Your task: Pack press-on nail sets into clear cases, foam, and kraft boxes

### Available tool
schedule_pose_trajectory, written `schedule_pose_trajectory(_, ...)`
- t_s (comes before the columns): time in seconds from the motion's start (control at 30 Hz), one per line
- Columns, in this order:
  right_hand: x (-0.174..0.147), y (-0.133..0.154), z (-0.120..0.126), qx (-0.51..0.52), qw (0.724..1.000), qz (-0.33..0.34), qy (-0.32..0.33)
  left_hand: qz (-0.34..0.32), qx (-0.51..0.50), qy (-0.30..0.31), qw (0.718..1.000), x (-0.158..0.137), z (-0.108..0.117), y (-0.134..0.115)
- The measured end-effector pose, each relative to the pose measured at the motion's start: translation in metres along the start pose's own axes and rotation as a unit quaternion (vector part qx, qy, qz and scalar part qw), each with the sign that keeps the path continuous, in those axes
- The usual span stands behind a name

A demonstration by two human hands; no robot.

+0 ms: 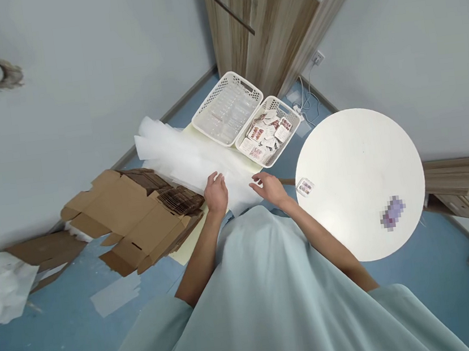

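Ok so your outfit: you've got on a loose garment [273, 284] in one soft pale blue-green, kinda greyish in the shade. Can't tell if it's a shirt or a dress. Cloth looks thin and smooth, with long soft folds running down the garment's front and a paler sheen along its middle. Left sleeve [159, 327] and right sleeve [408, 308] flank that front, same colour, wide and roomy, stopping around your elbows. Past them your forearms [328, 238] are bare, and so are your left grip [216, 193] and right grip [269, 188], beyond the garment's far edge. Tiny dark line low on its left side, crease or mark, dunno.
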State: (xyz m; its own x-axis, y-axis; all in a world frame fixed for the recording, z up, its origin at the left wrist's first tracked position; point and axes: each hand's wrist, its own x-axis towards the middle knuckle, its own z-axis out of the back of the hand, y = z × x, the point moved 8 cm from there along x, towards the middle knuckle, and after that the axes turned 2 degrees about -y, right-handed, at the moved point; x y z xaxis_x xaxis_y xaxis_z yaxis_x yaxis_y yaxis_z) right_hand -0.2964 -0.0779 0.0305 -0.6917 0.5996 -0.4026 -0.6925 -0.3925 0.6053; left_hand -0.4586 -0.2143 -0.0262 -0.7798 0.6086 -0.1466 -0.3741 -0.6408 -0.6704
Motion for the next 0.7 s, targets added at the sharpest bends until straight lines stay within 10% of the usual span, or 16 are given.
schedule_pose_trajectory(0.2, 0.017, 0.015, -0.004, 0.123, 0.992, 0.025, -0.012, -0.006, -0.202, -0.041, 0.979, -0.016, 0.036, -0.034)
schedule_pose_trajectory(0.47, -0.003, 0.003, 0.034, 0.397, 0.916, 0.049, 0.007, 0.02, -0.356, 0.149, 0.922, -0.021, 0.04, -0.108)
schedule_pose_trajectory(0.7, -0.066, -0.054, 0.087, 0.471, 0.878, 0.042, -0.07, -0.063, -0.36, 0.305, 0.879, -0.035, -0.002, -0.204)
